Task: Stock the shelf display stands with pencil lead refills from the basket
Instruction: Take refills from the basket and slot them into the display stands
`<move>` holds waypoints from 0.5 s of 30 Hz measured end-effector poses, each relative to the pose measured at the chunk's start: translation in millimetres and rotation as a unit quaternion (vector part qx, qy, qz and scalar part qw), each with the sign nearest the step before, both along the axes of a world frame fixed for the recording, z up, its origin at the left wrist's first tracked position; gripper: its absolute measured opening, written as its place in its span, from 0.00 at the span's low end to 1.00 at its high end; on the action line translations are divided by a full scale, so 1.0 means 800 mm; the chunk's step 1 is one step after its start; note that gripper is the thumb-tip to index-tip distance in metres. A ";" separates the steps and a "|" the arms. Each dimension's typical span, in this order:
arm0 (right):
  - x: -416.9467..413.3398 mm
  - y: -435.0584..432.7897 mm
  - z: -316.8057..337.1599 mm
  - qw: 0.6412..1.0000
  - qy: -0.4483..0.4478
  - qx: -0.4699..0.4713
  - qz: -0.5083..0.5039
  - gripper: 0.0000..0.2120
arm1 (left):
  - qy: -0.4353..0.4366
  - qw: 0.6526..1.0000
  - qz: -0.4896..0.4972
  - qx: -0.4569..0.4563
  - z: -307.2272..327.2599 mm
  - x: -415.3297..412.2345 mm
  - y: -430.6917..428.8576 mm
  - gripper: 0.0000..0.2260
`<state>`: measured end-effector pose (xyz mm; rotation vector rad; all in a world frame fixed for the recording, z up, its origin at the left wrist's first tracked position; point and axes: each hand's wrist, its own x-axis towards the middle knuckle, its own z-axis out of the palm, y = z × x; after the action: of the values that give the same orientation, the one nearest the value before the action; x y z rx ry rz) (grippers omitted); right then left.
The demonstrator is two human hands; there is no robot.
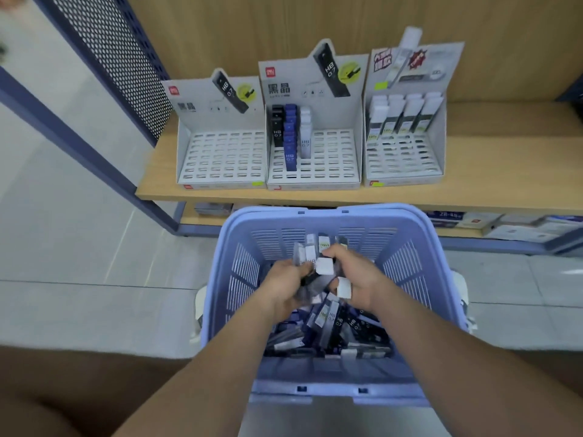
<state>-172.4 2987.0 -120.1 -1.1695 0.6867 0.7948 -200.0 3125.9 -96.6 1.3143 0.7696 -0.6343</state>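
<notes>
A lilac plastic basket (419, 266) stands in front of me, holding a heap of pencil lead refill cases (334, 329) in black, blue and white. Both hands are inside it. My left hand (280, 288) grips a bunch of refill cases (310, 252) that stick up above its fingers. My right hand (356, 275) grips several more, with a white cap (325, 266) showing at its thumb. On the wooden shelf (492, 184) stand three display stands: the left stand (220, 156) has no refills, the middle stand (315, 159) holds three short rows, the right stand (405, 152) has one back row.
A blue perforated upright panel (123, 58) borders the shelf on the left. A lower shelf (492, 225) under the wooden one carries boxed goods. Grey tiled floor (79, 247) lies to the left of the basket.
</notes>
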 end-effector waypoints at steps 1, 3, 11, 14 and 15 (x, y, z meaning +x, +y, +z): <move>-0.003 0.006 0.004 1.000 -0.013 -0.017 -0.005 0.10 | -0.013 1.000 0.002 0.018 -0.001 -0.002 -0.004 0.08; -0.009 0.016 0.014 0.998 -0.040 -0.045 -0.012 0.11 | -0.061 0.994 -0.015 0.093 0.001 -0.007 -0.009 0.10; -0.029 0.017 0.042 0.987 -0.062 0.070 -0.128 0.03 | -0.181 0.965 -0.028 0.187 0.033 -0.019 -0.026 0.15; -0.024 0.014 0.046 0.986 -0.069 0.092 -0.117 0.06 | -0.210 0.954 -0.059 0.205 0.040 -0.016 -0.032 0.14; -0.021 0.013 0.047 0.986 -0.070 0.094 -0.116 0.07 | -0.212 0.952 -0.065 0.210 0.042 -0.015 -0.031 0.13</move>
<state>-188.8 2997.1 -82.5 -0.9443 0.6032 0.5625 -211.8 3101.2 -63.0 1.8298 0.4771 -0.2736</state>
